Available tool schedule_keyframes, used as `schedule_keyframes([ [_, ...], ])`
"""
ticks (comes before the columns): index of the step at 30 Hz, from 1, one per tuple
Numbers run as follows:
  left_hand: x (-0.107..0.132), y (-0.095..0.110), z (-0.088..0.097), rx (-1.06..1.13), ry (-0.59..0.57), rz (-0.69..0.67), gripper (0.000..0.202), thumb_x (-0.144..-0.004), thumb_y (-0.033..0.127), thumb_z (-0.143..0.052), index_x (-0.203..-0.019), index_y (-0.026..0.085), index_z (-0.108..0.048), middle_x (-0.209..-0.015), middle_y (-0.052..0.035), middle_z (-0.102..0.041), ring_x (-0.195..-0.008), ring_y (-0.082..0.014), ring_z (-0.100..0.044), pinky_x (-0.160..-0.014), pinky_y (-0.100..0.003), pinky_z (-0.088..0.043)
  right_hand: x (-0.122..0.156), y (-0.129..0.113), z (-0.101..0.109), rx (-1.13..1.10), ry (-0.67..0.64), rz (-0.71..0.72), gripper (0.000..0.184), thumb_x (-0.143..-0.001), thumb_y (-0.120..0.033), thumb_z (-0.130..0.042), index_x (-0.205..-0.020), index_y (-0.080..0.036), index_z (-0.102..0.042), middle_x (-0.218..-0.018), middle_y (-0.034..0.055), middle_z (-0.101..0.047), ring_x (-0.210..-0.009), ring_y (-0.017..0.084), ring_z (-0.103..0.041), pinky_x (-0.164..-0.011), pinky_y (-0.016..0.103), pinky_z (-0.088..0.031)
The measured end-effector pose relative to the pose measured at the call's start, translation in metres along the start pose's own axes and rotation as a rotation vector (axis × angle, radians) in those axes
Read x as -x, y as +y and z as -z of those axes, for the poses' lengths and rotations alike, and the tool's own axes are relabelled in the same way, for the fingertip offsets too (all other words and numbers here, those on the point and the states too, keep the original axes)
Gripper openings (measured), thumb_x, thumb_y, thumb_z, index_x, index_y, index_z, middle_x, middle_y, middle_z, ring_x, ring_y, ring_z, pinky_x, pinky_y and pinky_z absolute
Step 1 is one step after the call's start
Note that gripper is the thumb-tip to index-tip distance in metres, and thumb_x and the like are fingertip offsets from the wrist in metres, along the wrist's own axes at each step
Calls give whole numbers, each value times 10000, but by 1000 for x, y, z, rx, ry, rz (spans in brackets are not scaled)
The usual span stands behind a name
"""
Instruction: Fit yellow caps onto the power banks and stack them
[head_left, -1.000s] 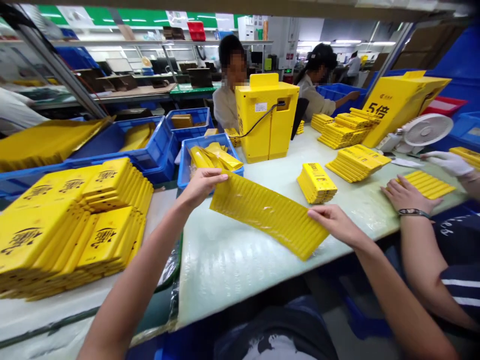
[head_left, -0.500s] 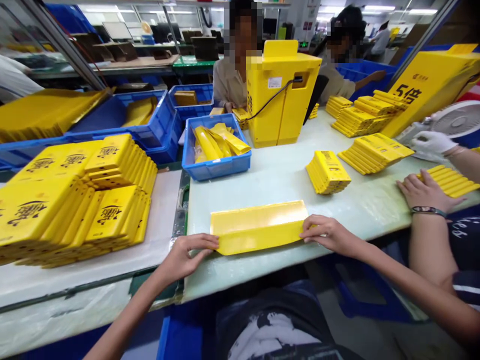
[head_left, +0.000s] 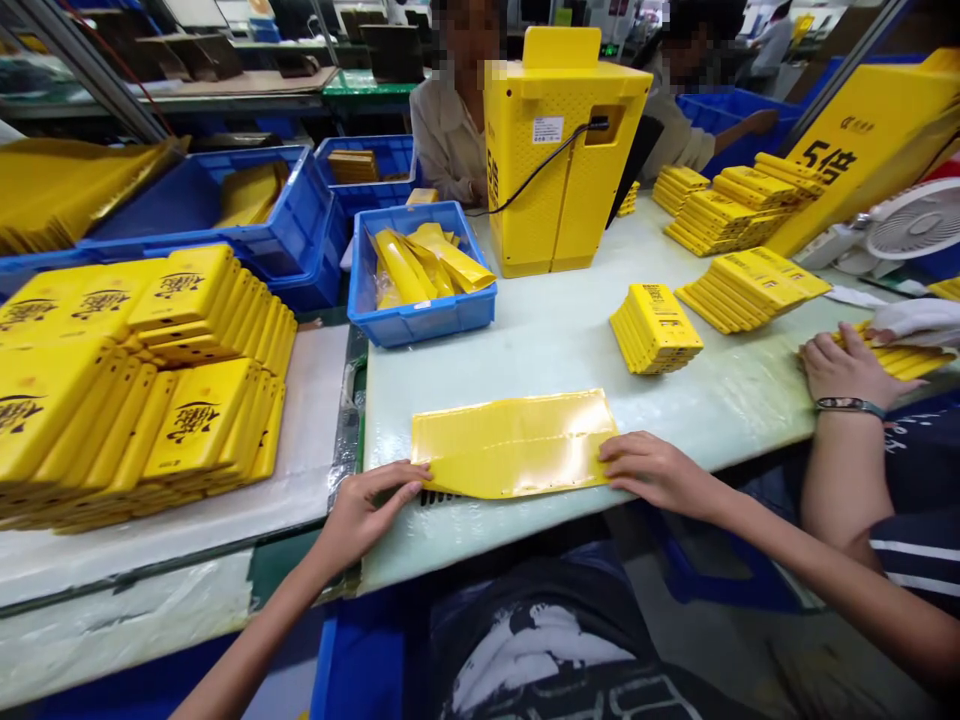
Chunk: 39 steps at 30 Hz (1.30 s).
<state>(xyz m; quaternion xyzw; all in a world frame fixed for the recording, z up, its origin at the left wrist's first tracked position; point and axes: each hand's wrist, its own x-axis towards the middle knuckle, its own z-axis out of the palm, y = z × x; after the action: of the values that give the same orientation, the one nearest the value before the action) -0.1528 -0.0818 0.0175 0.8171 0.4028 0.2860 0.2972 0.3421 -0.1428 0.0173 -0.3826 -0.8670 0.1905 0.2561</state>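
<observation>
A glossy yellow plastic sheet (head_left: 510, 440) lies just above the table's near edge, with a crease running along its length and small holes along its borders. My left hand (head_left: 375, 500) pinches its near left corner between thumb and fingers. On the opposite end, my right hand (head_left: 652, 465) grips the near right corner, its thumb mostly hidden. Dark marks show below the sheet's near left edge. Beyond it stands a blue bin (head_left: 420, 320) holding several similar yellow pieces. A stack of yellow flat cases (head_left: 656, 330) sits to the right of the bin.
Large stacks of printed yellow cases (head_left: 187, 400) fill the left side. A tall yellow box (head_left: 562, 170) with a black cable stands at the back. More stacks (head_left: 750, 290) lie to the right. A co-worker's hand (head_left: 847, 365) rests on yellow cases beside a white fan (head_left: 911, 220).
The sheet's near flap, folded up before, now lies flatter and faces up, showing its holed edge. Both hands keep hold of the corners. The view has tilted down; the co-worker's gloved hand moved onto the cases.
</observation>
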Motion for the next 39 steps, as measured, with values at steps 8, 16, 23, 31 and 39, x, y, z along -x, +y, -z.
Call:
schedule_keyframes([
  [8,-1,0,4,1,-39,56,349,-1130,477,-642,-1074,248,-899,-1122,-55,-913,-1074,-261,-891,-1046,-372,-704,-3,-3,-7,140,21,-52,278,-1083,-60,-482,-1027,-209,-710,-972,111,-801,-925,273,-782,-836,396,-624],
  [16,-17,6,-10,-199,156,130,344,-1087,429,-600,-927,210,-812,-956,-53,-884,-812,-221,-843,-710,-276,-632,-35,12,-1,64,-163,-495,183,-1071,-209,-516,-930,-229,-631,-866,65,-760,-751,241,-697,-720,335,-459],
  [23,-24,19,-30,-339,252,135,251,-1083,351,-572,-1008,212,-767,-1168,-84,-875,-898,-234,-851,-714,-301,-634,-52,21,-8,111,56,-283,215,-1112,-229,-459,-986,-222,-634,-957,131,-742,-909,289,-701,-852,388,-521],
  [31,-13,10,-10,-45,20,130,310,-1045,526,-757,-916,244,-768,-1137,-41,-887,-1049,-249,-870,-935,-339,-660,-46,23,6,-230,1,-197,288,-1171,-371,-550,-938,-240,-655,-968,82,-763,-918,242,-742,-844,332,-559],
  [39,-24,1,-15,-154,102,141,301,-1091,477,-643,-989,223,-766,-1069,-74,-868,-976,-253,-842,-861,-340,-637,-51,22,8,-207,32,-511,410,-1081,-520,-638,-902,-196,-811,-892,87,-834,-797,249,-724,-739,340,-518],
])
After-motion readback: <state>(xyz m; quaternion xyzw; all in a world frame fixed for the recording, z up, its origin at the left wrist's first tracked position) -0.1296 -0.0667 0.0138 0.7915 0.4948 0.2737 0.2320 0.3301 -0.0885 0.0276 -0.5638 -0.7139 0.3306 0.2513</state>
